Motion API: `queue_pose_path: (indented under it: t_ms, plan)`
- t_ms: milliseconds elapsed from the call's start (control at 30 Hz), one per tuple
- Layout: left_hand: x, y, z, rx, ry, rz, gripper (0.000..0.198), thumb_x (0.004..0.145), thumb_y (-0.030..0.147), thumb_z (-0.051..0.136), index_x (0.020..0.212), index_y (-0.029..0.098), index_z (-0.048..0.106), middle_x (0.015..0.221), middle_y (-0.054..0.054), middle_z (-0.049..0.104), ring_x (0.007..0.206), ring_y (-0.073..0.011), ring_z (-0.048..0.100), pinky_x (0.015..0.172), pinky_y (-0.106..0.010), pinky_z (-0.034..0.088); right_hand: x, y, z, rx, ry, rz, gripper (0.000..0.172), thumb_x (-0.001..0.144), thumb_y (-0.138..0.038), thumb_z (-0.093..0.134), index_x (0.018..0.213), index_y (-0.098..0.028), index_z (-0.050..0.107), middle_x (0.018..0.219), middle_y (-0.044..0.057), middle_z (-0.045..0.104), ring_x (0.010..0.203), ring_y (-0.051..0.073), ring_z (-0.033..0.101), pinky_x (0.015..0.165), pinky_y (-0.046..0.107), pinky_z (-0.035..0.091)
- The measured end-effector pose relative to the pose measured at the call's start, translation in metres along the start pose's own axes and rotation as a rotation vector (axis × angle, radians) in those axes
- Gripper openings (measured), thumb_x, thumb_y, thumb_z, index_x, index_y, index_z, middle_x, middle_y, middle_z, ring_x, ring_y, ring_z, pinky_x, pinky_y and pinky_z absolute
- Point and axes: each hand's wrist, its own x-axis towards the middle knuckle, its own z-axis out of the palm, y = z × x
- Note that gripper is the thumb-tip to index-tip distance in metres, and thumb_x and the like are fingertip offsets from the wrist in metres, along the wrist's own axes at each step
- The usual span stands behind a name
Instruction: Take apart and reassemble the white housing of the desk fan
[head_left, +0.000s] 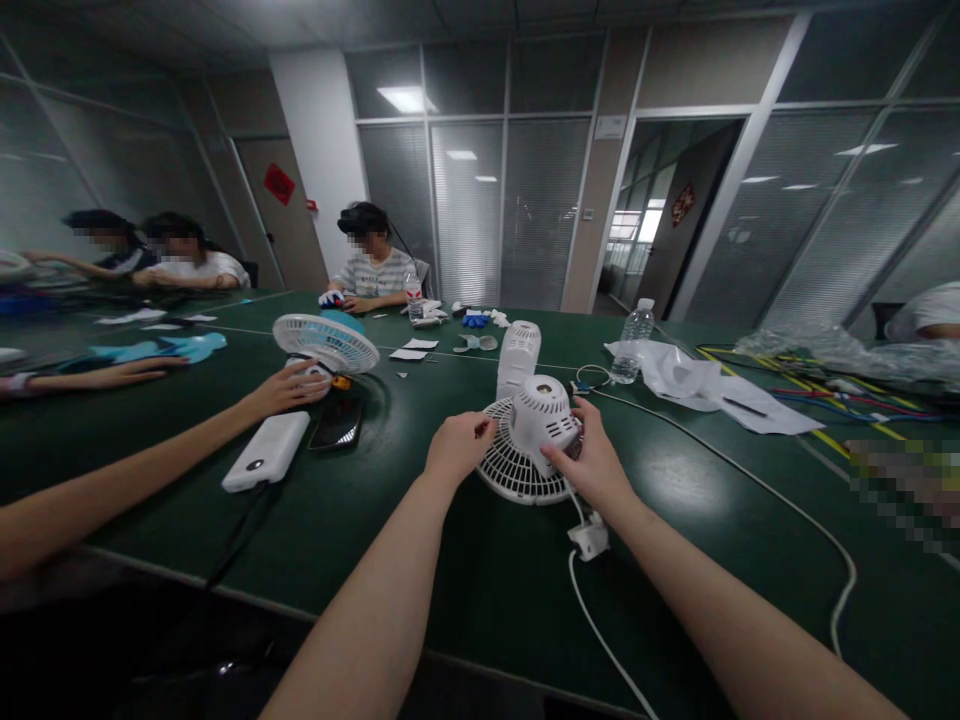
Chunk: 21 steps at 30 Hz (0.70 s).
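A white fan [546, 405] lies on the table in front of me, its round slatted grille [517, 487] underneath and the vented motor housing on top. My right hand [592, 460] grips the housing from the right side, thumb on the near face. At the grille's left rim, my left hand [461, 447] has curled fingers pinching the edge; the fingertips are partly hidden. Just behind the housing stands a white vented piece [517, 358]. Below the fan a white plug [589, 538] is on the tabletop with a cable running toward me.
At left, another person's hand [296, 385] holds a blue-and-white fan [326, 340]. A power bank [266, 452] and phone [335, 424] lie nearby. A water bottle [634, 340], papers [765, 405] and a long cable [720, 450] are on the right. Other people sit around the table.
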Motion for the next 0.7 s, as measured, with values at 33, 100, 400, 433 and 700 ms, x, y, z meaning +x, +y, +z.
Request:
queue_pose_path:
  t_ms: [33,100,400,433,700]
  plan:
    - [-0.001,0.001,0.0,0.004,-0.001,-0.002,0.034,0.091,0.041,0.045,0.074,0.021,0.067,0.076,-0.002,0.068,0.067,-0.0149,0.058,0.06,-0.026,0.037,0.0,-0.001,0.0,-0.026,-0.008,-0.009,0.088,0.072,-0.05,0.069,0.143,-0.023,0.024,0.138,0.014,0.045,0.12,0.033,0.052,0.099,0.051,0.045]
    - [-0.001,0.003,-0.001,-0.001,-0.011,-0.016,0.037,0.091,0.042,0.045,0.069,0.021,0.065,0.07,-0.001,0.066,0.062,-0.0135,0.056,0.055,-0.025,0.033,0.001,-0.003,0.0,-0.069,-0.016,-0.021,0.092,0.068,-0.048,0.072,0.142,-0.022,0.024,0.141,0.016,0.042,0.126,0.035,0.047,0.104,0.052,0.041]
    - [0.002,0.0,0.004,-0.197,-0.038,-0.154,0.04,0.09,0.046,0.043,0.071,0.02,0.067,0.068,0.0,0.068,0.06,-0.0134,0.059,0.054,-0.023,0.035,0.008,-0.001,-0.01,-0.22,-0.121,0.063,0.093,0.065,-0.047,0.074,0.14,-0.022,0.026,0.123,0.014,0.058,0.113,0.035,0.058,0.093,0.05,0.047]
    - [0.002,0.0,0.003,-0.212,-0.043,-0.165,0.04,0.09,0.046,0.043,0.072,0.02,0.067,0.067,0.0,0.068,0.06,-0.0134,0.06,0.053,-0.023,0.035,0.01,0.0,-0.012,-0.209,-0.144,0.069,0.091,0.066,-0.046,0.074,0.139,-0.022,0.026,0.122,0.014,0.059,0.111,0.033,0.059,0.092,0.049,0.048]
    - [0.003,-0.004,0.002,-0.062,0.147,-0.265,0.039,0.09,0.047,0.042,0.071,0.022,0.065,0.068,0.0,0.066,0.064,-0.0145,0.057,0.06,-0.024,0.034,0.016,0.002,-0.031,0.027,-0.372,0.038,0.084,0.068,-0.031,0.075,0.137,-0.026,0.028,0.127,0.009,0.059,0.112,0.028,0.061,0.095,0.042,0.048]
